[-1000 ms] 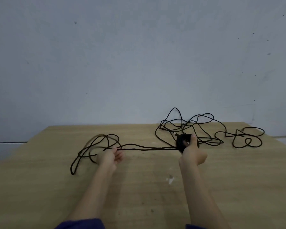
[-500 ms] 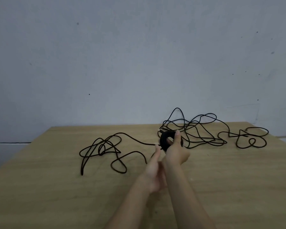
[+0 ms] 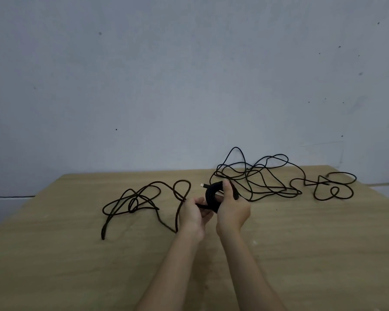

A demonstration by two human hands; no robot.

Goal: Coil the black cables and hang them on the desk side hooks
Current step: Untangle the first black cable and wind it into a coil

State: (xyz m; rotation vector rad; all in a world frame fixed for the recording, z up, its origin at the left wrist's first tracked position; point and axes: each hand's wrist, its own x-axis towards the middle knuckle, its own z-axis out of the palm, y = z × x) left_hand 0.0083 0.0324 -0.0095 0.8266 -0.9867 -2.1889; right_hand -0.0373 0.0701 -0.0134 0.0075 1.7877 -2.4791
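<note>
Black cable coil: held upright just above the surface, a little beyond its middle toward the far edge. Gripped by the right hand, thumb over the top of the ring, fingers curled round it. Pale connector tip: sticking out at the upper left of the coil.

Left hand: closed on the running strand, pinching it right against the lower edge of the coil, close beside the right hand.

Change over the last second: left hand brought in from well out toward the left edge, where it drew the strand taut, to the coil itself. Result: slack let go. Loose cable: now in open loops left of the hands, no longer a straight line.

Meaning for the task: reads as one more turn being laid on the ring. Coiling partly done, with much loose length left to wind.

Second tangle: along the far edge toward the far right corner, not in either hand. Cannot tell whether joined to the coil.

Desk side hooks: not in view. Hanging not yet begun.
</note>
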